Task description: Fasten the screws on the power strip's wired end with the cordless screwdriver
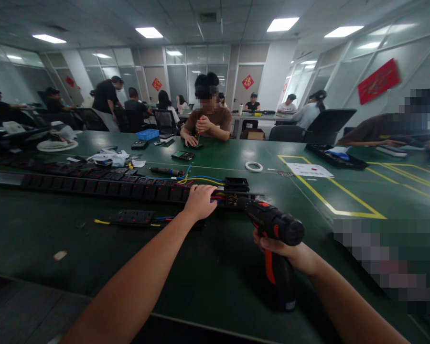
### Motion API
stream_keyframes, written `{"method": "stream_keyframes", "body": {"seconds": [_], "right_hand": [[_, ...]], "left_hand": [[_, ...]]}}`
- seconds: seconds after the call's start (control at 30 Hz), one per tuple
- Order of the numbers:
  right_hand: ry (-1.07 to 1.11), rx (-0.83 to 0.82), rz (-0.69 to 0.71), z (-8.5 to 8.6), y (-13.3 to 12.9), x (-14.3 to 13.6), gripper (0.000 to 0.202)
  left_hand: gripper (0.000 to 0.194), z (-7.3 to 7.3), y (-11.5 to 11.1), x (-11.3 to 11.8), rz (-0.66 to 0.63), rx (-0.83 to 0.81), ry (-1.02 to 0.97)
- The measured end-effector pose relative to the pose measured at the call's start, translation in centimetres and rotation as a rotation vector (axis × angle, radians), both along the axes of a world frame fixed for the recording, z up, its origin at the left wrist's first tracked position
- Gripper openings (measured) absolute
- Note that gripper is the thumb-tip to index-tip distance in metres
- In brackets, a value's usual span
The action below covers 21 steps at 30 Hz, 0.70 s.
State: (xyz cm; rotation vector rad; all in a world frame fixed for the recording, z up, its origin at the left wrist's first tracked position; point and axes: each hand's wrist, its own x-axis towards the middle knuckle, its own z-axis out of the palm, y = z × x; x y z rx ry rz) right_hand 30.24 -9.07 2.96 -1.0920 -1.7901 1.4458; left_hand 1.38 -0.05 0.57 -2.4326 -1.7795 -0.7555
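My right hand [284, 248] is wrapped round the handle of a black and orange power drill [272, 222]. The drill points left, its tip at the right end of a long black socket strip [103, 185]. On that strip's right part, beside red and blue wires, rests my left hand [200, 200], fingers curled over the edge; what they grip is hard to make out. Behind my left hand, blue and yellow wires [200, 179] run to a small black housing [236, 183]. Nearer me lies a short black socket piece [134, 218] with a yellow wire end.
Across the green table [215, 267] a person [209, 119] holds a red-handled tool over a small part. A black screwdriver-like tool [166, 171], a white cable coil [253, 166], a blue basket [147, 134], a paper sheet [310, 170] and a black tray [337, 156] lie around. Another person leans in at right.
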Motion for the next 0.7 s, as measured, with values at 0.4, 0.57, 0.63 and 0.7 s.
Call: {"method": "stream_keyframes", "body": {"seconds": [0.4, 0.57, 0.63, 0.7], "right_hand": [[-0.006, -0.005, -0.008, 0.18, -0.17, -0.15, 0.047], [0.014, -0.034, -0.015, 0.09, -0.18, -0.15, 0.046], [0.025, -0.029, -0.005, 0.15, -0.19, -0.19, 0.043], [0.029, -0.013, 0.010, 0.23, -0.18, -0.18, 0.039]], "left_hand": [[0.047, -0.04, 0.01, 0.06, 0.013, -0.013, 0.014], [0.047, -0.01, -0.05, 0.00, 0.004, -0.003, 0.008], [0.046, 0.03, -0.09, -0.01, 0.000, -0.002, 0.005], [0.046, 0.08, -0.11, -0.01, 0.000, -0.006, 0.006]]}}
